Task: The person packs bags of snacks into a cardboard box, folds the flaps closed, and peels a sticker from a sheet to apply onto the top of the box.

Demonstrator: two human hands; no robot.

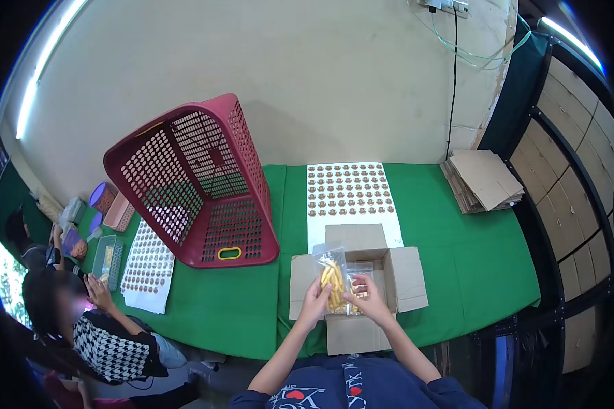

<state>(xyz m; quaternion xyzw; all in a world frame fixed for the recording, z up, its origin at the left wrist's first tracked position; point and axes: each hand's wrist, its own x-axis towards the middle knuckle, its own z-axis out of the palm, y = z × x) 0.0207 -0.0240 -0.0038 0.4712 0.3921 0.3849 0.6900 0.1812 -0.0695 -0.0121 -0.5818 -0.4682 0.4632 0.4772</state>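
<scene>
Both hands grip one clear snack bag [334, 279] of yellow sticks, held upright over the open cardboard box [408, 276] at the near edge of the green worktop [471, 252]; the left hand [314, 300] pinches its left side, the right hand [366, 297] its lower right corner. Behind the box lies a white sticker sheet [348, 191]; a red basket [198, 180] stands tipped on its side to the left; flattened cardboard [483, 178] is stacked at the far right corner; another person [102, 334] sits at the left end
</scene>
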